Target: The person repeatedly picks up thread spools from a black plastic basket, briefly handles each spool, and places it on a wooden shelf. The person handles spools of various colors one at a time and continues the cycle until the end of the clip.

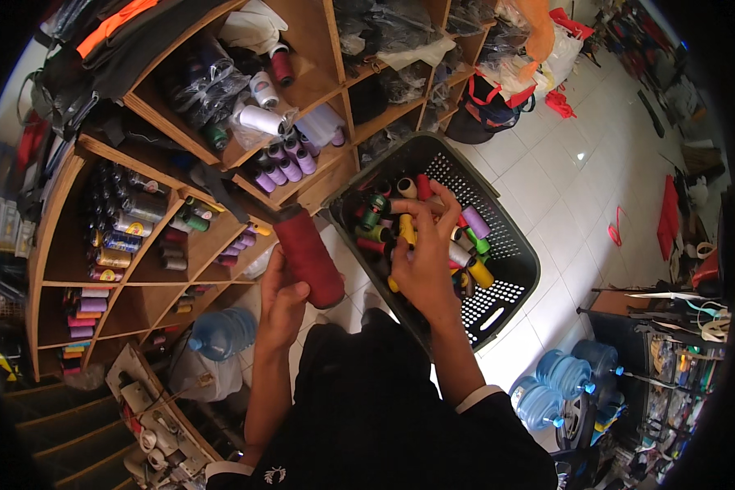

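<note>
A large dark red spool of thread [309, 260] is held up and slightly tilted, with my left hand [282, 309] wrapped round its lower part. My right hand [431, 265] hovers over the dark green basket [501, 233], its fingers bent but apart, with nothing visible in them. Inside the basket lies a jumble of smaller thread spools; a purple spool [474, 220], a yellow spool [480, 273] and a green spool [376, 211] show around the right hand. That hand hides part of the pile.
Wooden shelving [143, 286] with many thread spools stands at the left. A row of purple spools [279, 170] sits on one shelf. Blue water jugs [563, 371] stand at lower right; another jug [222, 333] is at left. Bags [490, 106] lie beyond the basket on the tiles.
</note>
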The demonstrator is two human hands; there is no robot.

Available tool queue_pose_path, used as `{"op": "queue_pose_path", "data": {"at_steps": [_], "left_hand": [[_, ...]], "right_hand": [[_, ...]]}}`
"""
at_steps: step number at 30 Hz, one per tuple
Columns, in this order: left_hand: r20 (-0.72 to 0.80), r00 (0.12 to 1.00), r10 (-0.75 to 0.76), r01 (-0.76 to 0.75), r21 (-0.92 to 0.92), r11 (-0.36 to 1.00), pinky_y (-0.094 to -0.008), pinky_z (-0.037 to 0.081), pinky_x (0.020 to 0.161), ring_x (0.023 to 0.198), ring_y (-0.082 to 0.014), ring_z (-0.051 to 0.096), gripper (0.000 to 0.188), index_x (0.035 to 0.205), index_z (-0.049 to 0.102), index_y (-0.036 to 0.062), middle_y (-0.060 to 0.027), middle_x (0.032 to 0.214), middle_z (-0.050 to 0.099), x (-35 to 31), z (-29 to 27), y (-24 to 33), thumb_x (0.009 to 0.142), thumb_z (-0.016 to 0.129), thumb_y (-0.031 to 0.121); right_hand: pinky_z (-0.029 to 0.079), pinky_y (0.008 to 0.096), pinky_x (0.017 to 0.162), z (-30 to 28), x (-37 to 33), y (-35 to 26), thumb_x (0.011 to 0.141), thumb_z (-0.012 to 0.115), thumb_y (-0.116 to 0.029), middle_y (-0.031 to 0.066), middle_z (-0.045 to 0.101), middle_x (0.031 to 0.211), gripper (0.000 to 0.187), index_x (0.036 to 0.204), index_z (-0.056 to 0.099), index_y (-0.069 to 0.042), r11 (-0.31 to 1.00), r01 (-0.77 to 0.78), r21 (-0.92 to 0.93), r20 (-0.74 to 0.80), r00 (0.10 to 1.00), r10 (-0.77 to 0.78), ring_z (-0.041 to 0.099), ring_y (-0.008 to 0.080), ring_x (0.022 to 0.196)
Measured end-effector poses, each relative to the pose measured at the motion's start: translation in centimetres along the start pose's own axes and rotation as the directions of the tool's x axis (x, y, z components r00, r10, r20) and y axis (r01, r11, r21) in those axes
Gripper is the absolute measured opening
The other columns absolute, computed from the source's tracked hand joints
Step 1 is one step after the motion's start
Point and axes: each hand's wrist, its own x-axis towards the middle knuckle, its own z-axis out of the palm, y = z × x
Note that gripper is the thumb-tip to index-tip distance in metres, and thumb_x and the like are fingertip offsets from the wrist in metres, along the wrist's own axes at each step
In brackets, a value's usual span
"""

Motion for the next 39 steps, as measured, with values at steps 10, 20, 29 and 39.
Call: {"op": "queue_pose_path", "data": {"at_steps": [10, 20, 29, 39], "left_hand": [[-0.007, 0.996, 0.094, -0.09, 0.193, 0.977, -0.0326, 0.042, 0.095, 0.11, -0.0185, 0.053, 0.055, 0.128, 0.04, 0.0012, -0.0109, 0.121, 0.053, -0.4, 1.0, 0.6, 0.078, 0.063, 0.007], [-0.033, 0.992, 0.125, -0.112, 0.263, 0.958, -0.0331, 0.042, 0.095, 0.112, -0.0184, 0.052, 0.052, 0.127, 0.041, 0.0005, -0.0119, 0.122, 0.052, -1.3, -0.7, 1.2, 0.081, 0.063, 0.009], [-0.101, 0.991, 0.084, -0.064, 0.188, 0.98, -0.0312, 0.042, 0.094, 0.106, -0.0181, 0.056, 0.051, 0.129, 0.045, -0.0026, -0.0108, 0.117, 0.058, -2.1, -3.4, 2.1, 0.08, 0.054, 0.009], [-0.091, 0.996, -0.003, 0.005, 0.023, 1.0, -0.0305, 0.044, 0.093, 0.103, -0.0143, 0.056, 0.041, 0.124, 0.053, -0.002, -0.0063, 0.113, 0.057, -6.3, -8.9, 4.2, 0.084, 0.059, 0.0]], "right_hand": [[0.046, 0.0299, 0.078, 0.8, -0.1, -3.8, 0.075, 0.075, -0.006, 0.009, 0.061, 0.096, 0.018, 0.092, 0.071, -0.004, 0.968, 0.094, 0.231, 0.19, 0.972, -0.14, 0.059, 0.0203, 0.091], [0.044, 0.0353, 0.077, 2.4, -0.1, -5.4, 0.08, 0.066, -0.003, 0.0114, 0.056, 0.088, 0.008, 0.085, 0.06, -0.001, 0.955, 0.075, 0.288, 0.337, 0.925, -0.174, 0.057, 0.0279, 0.085], [0.045, 0.029, 0.069, 5.9, 0.2, -5.1, 0.078, 0.07, -0.003, 0.009, 0.056, 0.083, 0.013, 0.087, 0.06, -0.001, 0.954, -0.007, 0.299, 0.417, 0.9, -0.124, 0.058, 0.0198, 0.076], [0.044, 0.0232, 0.07, 12.0, -1.3, -4.2, 0.072, 0.079, -0.001, 0.0012, 0.061, 0.094, 0.033, 0.101, 0.063, -0.003, 0.661, -0.552, 0.508, 0.764, 0.644, -0.049, 0.055, 0.0073, 0.078]]}}
